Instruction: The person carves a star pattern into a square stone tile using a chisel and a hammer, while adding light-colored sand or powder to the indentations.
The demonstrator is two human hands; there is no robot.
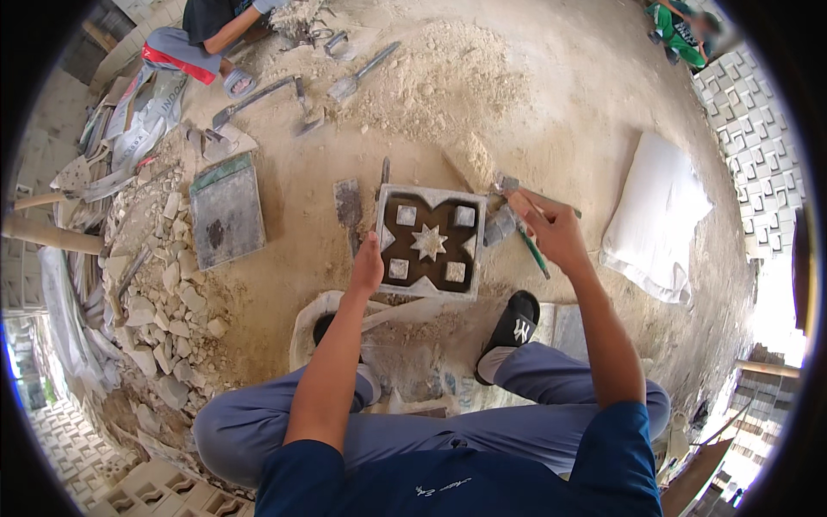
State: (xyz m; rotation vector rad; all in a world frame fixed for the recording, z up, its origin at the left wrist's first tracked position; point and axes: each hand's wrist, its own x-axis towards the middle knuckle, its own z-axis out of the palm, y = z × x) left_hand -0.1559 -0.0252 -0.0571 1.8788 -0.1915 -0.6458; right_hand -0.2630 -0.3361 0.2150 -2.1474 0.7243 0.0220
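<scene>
My left hand (369,264) grips the left edge of a square pale stone block (428,195), tilted up above the ground between my feet. Its face has an eight-pointed star in the middle, small raised squares at the corners and dark recesses. Past the block's right side, my right hand (551,228) reaches down with its fingers together at a flat metal tool (506,183); what they pinch is partly hidden. Just below those fingers lie a grey cylindrical piece (500,226) and a thin green stick (534,254). A flat trowel-like blade (348,203) rests left of the block.
A grey slab (227,214) and broken stone rubble (177,302) lie to the left. Farther off are a pickaxe-like tool (250,102), a trowel (345,86) and a sand heap (465,73). A white sack (650,220) is at right. Another person (202,47) sits at the far left.
</scene>
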